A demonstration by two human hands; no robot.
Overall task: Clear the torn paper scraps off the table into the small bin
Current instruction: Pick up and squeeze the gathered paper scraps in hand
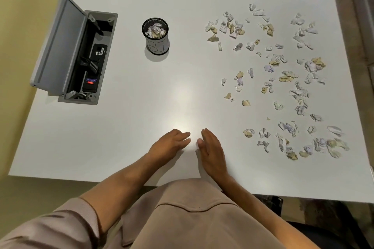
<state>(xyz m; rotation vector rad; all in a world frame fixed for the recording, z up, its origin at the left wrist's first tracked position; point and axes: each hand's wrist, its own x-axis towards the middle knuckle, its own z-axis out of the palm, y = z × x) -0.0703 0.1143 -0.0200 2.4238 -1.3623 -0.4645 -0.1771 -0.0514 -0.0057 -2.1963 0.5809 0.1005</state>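
Several torn and crumpled paper scraps (283,79), white and tan, lie scattered over the right half of the white table (141,97). The small black mesh bin (155,35) stands at the back centre-left, with a white label and some scraps inside. My left hand (170,143) rests flat on the table near the front edge, fingers straight and holding nothing. My right hand (211,151) lies just beside it, fingers straight, edge-on to the table, also holding nothing. Both hands are well left of the nearest scraps (249,132).
A grey cable box (81,56) is set into the table at the left, its lid (58,46) standing open. The table's front edge runs just before my body. A wall lies to the left.
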